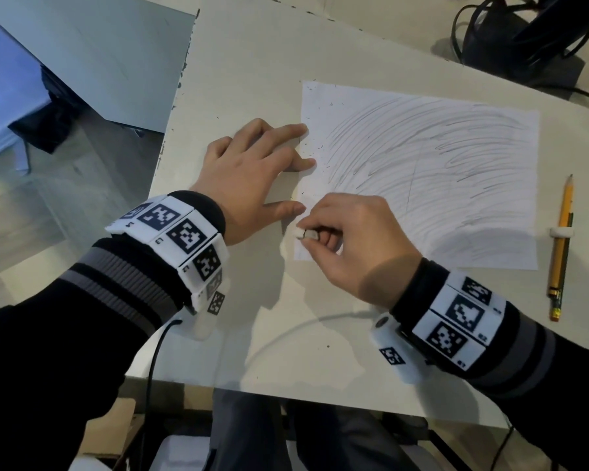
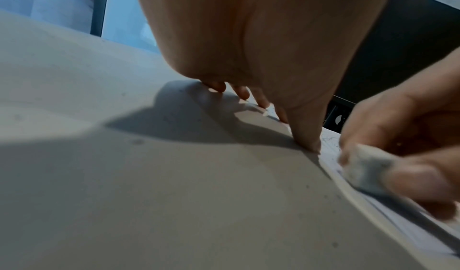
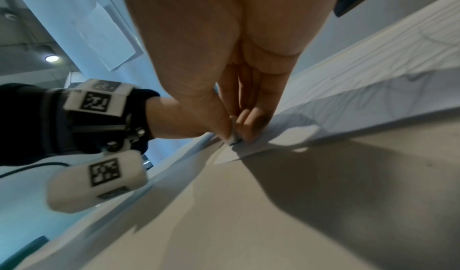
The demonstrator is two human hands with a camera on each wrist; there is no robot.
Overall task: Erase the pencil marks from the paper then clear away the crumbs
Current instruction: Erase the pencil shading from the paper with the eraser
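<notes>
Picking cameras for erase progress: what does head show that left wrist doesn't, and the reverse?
Head only: the whole paper with its pencil scribbles, dark crumbs along its left margin, the pencil on the table to the right, both tagged wristbands.

Left wrist only: the eraser's smudged grey face close up at the paper's near edge, and the left hand's fingertips planted there.

Both: left hand flat at the paper's left edge, right hand pinching the eraser, table.
</notes>
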